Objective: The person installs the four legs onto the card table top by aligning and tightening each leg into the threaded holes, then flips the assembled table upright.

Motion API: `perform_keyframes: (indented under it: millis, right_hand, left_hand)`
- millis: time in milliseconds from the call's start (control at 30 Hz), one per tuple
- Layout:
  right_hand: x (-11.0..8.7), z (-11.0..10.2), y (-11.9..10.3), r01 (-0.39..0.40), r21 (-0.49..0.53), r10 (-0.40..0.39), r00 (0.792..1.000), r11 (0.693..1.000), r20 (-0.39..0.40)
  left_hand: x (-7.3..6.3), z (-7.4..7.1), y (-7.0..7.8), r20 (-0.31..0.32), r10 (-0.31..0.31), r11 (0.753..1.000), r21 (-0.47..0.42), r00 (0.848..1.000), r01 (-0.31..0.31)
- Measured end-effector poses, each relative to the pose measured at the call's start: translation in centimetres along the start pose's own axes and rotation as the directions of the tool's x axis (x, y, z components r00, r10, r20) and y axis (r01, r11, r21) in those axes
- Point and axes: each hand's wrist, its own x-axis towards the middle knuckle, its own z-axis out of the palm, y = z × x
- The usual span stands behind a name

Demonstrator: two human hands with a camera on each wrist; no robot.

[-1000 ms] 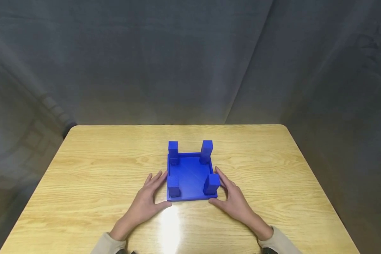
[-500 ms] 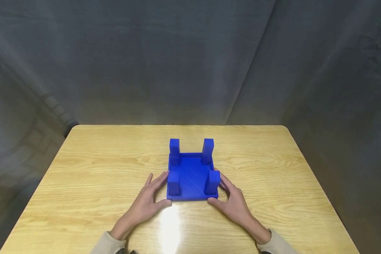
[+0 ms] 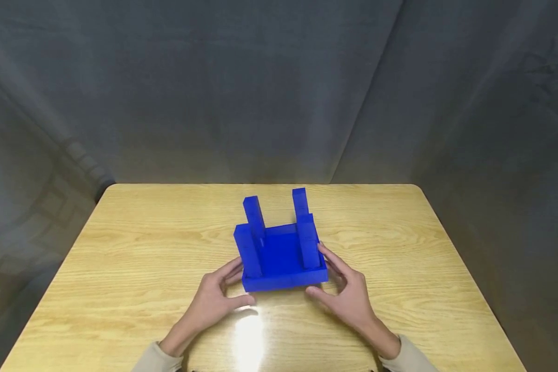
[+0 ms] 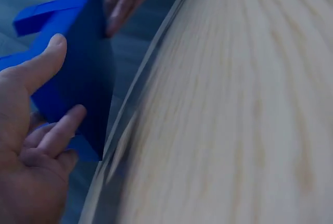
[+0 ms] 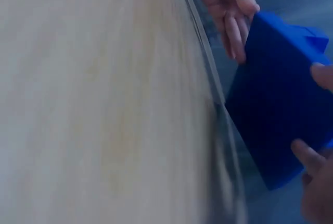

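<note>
Both hands hold a blue miniature table (image 3: 281,256) upside down, its square rimmed top below and its legs pointing up from the corners. It is tilted, near edge raised and legs leaning away toward the back. My left hand (image 3: 214,297) grips the left side, thumb by the front edge and fingers reaching beneath. On the other side my right hand (image 3: 349,297) grips the near right corner in the same way. Both wrist views show the flat dark underside (image 5: 276,99), with fingertips of the left hand (image 4: 36,135) against it.
The light wood-grain tabletop (image 3: 144,248) extends around the hands, with a bright glare spot near the front. A dark grey curtain (image 3: 223,93) hangs behind the far edge and along the sides.
The blue miniature table stood flat on the tabletop; now its near edge is up, it has turned slightly and the legs lean backward. Both hands have closed in beneath its sides.
</note>
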Motion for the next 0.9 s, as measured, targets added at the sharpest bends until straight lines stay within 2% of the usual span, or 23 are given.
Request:
perform_keyframes:
  millis: [67,133,200,267,333,400,467,533,667,700,767,867,900]
  right_hand:
    - [0.4,0.0,-0.3,0.056,-0.050,-0.058,0.998,0.997,-0.036]
    - [0.9,0.3,-0.4,0.139,-0.073,-0.145,0.984,0.988,-0.099]
    - [1.3,0.6,-0.3,0.241,-0.086,-0.252,0.953,0.967,-0.169]
    - [1.6,0.8,-0.2,0.320,-0.106,-0.336,0.916,0.941,-0.220]
    - [1.9,0.7,-0.1,0.371,-0.150,-0.398,0.884,0.917,-0.245]
    - [2.0,0.4,-0.1,0.403,-0.187,-0.440,0.864,0.896,-0.244]
    - [2.0,0.0,0.0,0.416,-0.213,-0.460,0.855,0.884,-0.239]
    - [2.0,-0.4,0.0,0.432,-0.206,-0.473,0.850,0.878,-0.231]
    - [2.1,-1.2,-0.1,0.478,-0.158,-0.502,0.838,0.864,-0.213]
    - [2.1,-1.4,-0.2,0.489,-0.147,-0.510,0.836,0.860,-0.203]
    - [2.2,-1.7,-0.3,0.501,-0.129,-0.517,0.837,0.856,-0.181]
    - [2.4,-2.1,-0.5,0.509,-0.128,-0.524,0.838,0.851,-0.155]
    - [2.4,-2.2,-0.6,0.501,-0.136,-0.518,0.843,0.855,-0.148]
  left_hand:
    - [0.1,0.2,0.4,-0.073,0.044,0.999,-0.007,0.996,-0.045]
    - [0.3,0.6,0.9,-0.174,0.112,0.994,0.022,0.978,-0.110]
    - [0.6,1.1,1.3,-0.276,0.197,0.979,0.101,0.941,-0.176]
    - [0.8,1.4,1.8,-0.346,0.257,0.963,0.176,0.903,-0.206]
    - [1.0,1.6,2.4,-0.373,0.290,0.950,0.224,0.881,-0.218]
    - [1.1,1.6,3.0,-0.364,0.327,0.934,0.267,0.872,-0.239]
    - [1.2,1.4,3.6,-0.333,0.377,0.908,0.318,0.864,-0.274]
    - [1.2,1.0,4.1,-0.284,0.445,0.860,0.399,0.849,-0.317]
    - [1.2,0.5,4.9,-0.192,0.564,0.734,0.563,0.803,-0.381]
    - [1.2,0.5,5.1,-0.179,0.580,0.714,0.581,0.795,-0.390]
    - [1.3,0.4,5.3,-0.165,0.593,0.709,0.570,0.788,-0.415]
    - [1.4,0.4,5.7,-0.155,0.589,0.737,0.505,0.793,-0.449]
    - [1.4,0.4,5.8,-0.152,0.581,0.751,0.478,0.799,-0.455]
